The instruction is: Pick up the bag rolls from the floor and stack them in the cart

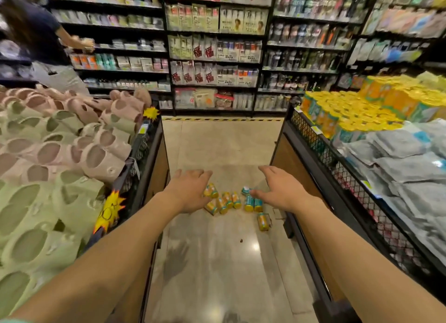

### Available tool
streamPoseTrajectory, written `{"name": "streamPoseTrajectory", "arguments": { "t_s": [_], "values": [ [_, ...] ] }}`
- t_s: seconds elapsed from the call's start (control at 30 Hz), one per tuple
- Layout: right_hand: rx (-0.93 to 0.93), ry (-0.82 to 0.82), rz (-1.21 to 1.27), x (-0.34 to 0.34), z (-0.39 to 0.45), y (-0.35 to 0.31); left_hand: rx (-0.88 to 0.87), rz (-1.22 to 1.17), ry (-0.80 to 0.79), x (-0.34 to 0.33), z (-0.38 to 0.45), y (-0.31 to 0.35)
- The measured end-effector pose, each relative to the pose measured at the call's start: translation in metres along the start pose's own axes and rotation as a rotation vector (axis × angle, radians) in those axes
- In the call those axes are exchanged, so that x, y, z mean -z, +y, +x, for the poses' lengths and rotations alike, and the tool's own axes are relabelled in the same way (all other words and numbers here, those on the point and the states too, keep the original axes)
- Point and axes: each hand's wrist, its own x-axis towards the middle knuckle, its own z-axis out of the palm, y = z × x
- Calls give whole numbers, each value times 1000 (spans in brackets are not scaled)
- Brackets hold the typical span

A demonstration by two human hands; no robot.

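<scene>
Several small bag rolls [226,201] in yellow, orange and teal wrappers lie scattered on the beige floor between two display bins. One roll [262,222] lies apart, nearer to me on the right. My left hand [190,190] hovers over the left side of the pile, fingers spread and holding nothing. My right hand [281,190] reaches over the right side, also empty with relaxed fingers. The cart on the right [311,134], a black mesh-sided bin, holds many stacked rolls of the same kind [350,108].
A bin of pink and green slippers [60,154] flanks the aisle on the left. Grey packets [410,163] fill the near part of the right bin. Stocked shelves [217,57] close the aisle ahead. Another person [41,33] stands at the far left.
</scene>
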Motion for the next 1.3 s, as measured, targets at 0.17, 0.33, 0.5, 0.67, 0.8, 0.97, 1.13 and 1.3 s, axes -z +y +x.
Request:
{"name": "streamPoseTrajectory", "arguments": {
  "t_s": [0.17,0.33,0.5,0.67,0.8,0.97,1.13,1.3],
  "values": [
    [28,-20,41,4,91,45,1,13,-13,11,100,-4],
    [35,-13,35,15,182,93,10,31,11,25,200,-14],
    [31,-4,42,16,275,131,10,54,0,23,290,-40],
    [11,-53,43,-1,366,159,-17,45,-24,13,392,-66],
    [-33,-109,73,-11,417,181,-58,9,-56,10,457,-76],
    [-71,-116,79,-16,465,218,-119,-15,-62,4,534,-76],
    [-137,-176,110,-44,503,266,-139,-29,-129,-36,595,-59],
    [-167,-249,122,-114,527,321,-165,-14,-194,-113,650,-35]
  ]
}}
